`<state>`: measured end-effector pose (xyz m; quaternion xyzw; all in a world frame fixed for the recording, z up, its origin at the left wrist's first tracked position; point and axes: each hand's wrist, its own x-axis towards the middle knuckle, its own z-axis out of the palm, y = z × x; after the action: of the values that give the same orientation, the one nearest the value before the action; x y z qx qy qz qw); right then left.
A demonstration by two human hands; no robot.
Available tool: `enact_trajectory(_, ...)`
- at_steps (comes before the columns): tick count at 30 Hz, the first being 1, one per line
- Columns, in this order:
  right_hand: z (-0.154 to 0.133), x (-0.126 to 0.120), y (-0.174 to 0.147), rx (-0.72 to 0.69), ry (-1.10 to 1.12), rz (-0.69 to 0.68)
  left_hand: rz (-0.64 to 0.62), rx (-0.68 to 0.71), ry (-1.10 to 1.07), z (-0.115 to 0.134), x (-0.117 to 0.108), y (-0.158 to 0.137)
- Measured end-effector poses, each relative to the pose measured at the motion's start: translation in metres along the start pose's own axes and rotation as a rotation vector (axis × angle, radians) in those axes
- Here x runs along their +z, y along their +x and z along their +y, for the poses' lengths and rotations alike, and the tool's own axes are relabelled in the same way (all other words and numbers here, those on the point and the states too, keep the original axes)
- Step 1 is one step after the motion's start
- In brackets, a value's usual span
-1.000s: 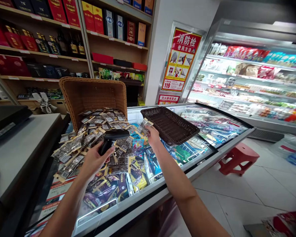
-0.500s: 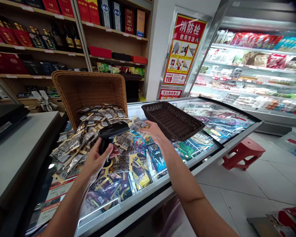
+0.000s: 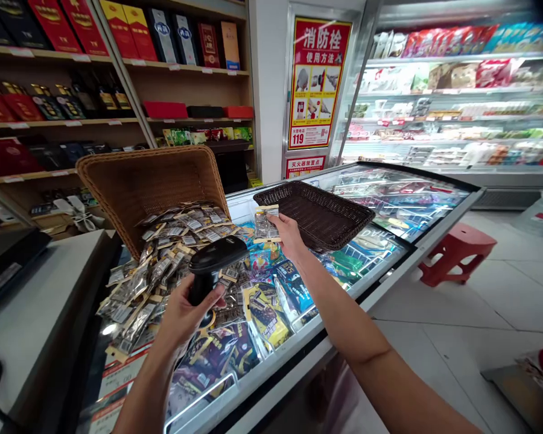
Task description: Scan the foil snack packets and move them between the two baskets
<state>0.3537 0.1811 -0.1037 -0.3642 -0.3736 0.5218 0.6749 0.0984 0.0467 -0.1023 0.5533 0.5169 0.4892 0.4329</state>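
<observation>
My left hand (image 3: 192, 310) is wrapped round the handle of a black barcode scanner (image 3: 219, 254), whose head points right. Pinched in my right hand (image 3: 287, 234) is a small clear snack packet (image 3: 265, 224) with pale yellow edges, held upright beside the scanner's head. Many similar packets (image 3: 163, 265) spill from a tipped tan wicker basket (image 3: 151, 175) onto the freezer's glass top. Just beyond my right hand lies a dark brown woven tray (image 3: 317, 211), with no packets visible inside it.
Bagged goods show through the glass of the chest freezer (image 3: 271, 374). A grey counter (image 3: 31, 289) stands on the left with a black device. A red stool (image 3: 457, 253) is on the tiled floor at right. Shelves of boxes (image 3: 163, 108) line the back wall.
My right hand has turned the packet from lying tilted to upright, facing the scanner. The view has shifted slightly. My left hand keeps its hold on the scanner.
</observation>
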Motion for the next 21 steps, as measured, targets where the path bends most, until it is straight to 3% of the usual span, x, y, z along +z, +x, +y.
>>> enact_trajectory(3, 0.006, 0.002, 0.001, -0.032, -0.061, 0.058, 0.0, -0.017, 0.009, -0.007, 0.007, 0.002)
enact_trajectory(7, 0.008, 0.004, -0.001, -0.028, -0.111, 0.065, 0.021, -0.143, -0.181, -0.005, 0.018, -0.007)
enact_trajectory(12, 0.009, 0.006, -0.003, -0.008, -0.124, 0.051, -0.089, -0.258, -0.367, 0.013, 0.018, -0.019)
enact_trajectory(17, 0.008, 0.007, -0.003, 0.012, -0.123, 0.066, -0.053, -0.21, -0.259, 0.037, 0.002, -0.012)
enact_trajectory(21, 0.005, 0.007, -0.004, 0.004, -0.113, 0.082, 0.059, 0.018, -0.015, 0.065, -0.017, 0.004)
